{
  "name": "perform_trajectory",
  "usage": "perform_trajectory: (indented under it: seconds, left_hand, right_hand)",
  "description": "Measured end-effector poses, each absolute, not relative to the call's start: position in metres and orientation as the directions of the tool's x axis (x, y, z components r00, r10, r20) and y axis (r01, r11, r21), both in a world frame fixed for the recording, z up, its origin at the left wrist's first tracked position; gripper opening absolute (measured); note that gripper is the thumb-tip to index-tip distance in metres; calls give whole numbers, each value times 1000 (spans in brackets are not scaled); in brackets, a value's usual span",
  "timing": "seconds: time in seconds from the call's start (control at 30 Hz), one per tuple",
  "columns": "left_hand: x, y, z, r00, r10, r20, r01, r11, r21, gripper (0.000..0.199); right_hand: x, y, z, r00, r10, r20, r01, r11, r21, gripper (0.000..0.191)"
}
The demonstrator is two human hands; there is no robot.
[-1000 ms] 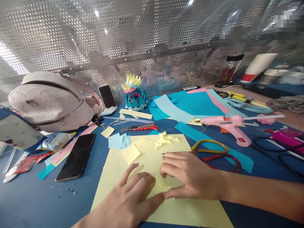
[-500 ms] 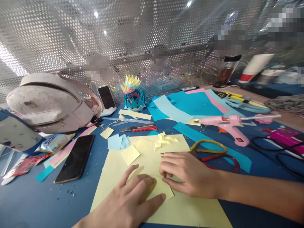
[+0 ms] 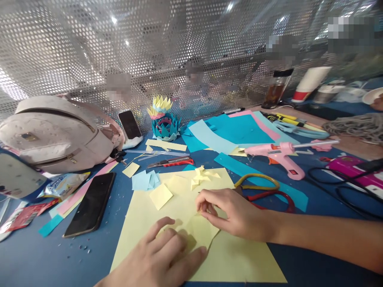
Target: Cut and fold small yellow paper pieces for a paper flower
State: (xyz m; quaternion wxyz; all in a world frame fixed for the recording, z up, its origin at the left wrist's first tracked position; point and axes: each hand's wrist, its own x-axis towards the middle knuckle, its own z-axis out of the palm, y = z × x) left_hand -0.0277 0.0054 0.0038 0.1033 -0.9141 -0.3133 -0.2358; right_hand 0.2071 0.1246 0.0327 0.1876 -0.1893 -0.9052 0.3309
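Note:
A small pale yellow paper square lies on a large yellow paper sheet before me. My right hand pinches the square's upper edge between thumb and fingertips and lifts it slightly. My left hand is spread at the square's left side, its thumb close to the lower corner; whether it touches the paper is unclear. Beyond the hands sit another yellow square, several folded yellow pieces and light blue squares. Scissors with yellow and red handles lie partly behind my right hand.
A pink glue gun, a red utility knife and blue paper lie farther back. A folded-paper pineapple shape stands near the perforated panel. To the left are a phone and a pale backpack.
My right hand has raised the upper edge of the yellow square a little. My left hand has barely moved, and the whole view has shifted slightly.

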Motion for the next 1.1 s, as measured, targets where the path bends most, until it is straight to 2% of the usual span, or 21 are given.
perform_trajectory:
  seconds: [0.13,0.23,0.37,0.47,0.57,0.67,0.77,0.9,1.1]
  left_hand:
    - [-31,4,6,710,558,429,629,-777,-30,44]
    - [-33,4,4,704,559,438,624,-781,-5,45]
    - [-36,7,6,709,572,412,606,-793,57,42]
    - [-39,12,14,687,627,367,588,-777,226,43]
    - [-42,14,25,630,707,320,577,-703,416,46]
    - [-45,14,32,583,756,296,574,-642,509,53]
    - [-47,14,34,577,756,309,543,-637,547,53]
    - [-47,15,34,588,745,315,519,-646,560,52]
    - [-45,14,37,607,736,299,512,-650,561,55]
  right_hand:
    - [208,125,32,-860,457,228,199,711,-674,9]
    - [209,124,33,-865,440,240,187,728,-660,11]
    - [209,123,35,-876,425,229,174,721,-671,21]
    - [208,123,36,-880,411,239,169,739,-652,26]
    - [206,124,34,-892,351,286,138,812,-568,13]
    - [205,127,30,-907,275,318,88,864,-496,38]
    - [206,128,31,-913,253,321,67,867,-494,52]
    - [207,129,37,-912,255,321,29,822,-569,61]
    - [206,129,36,-917,274,290,54,805,-590,46]
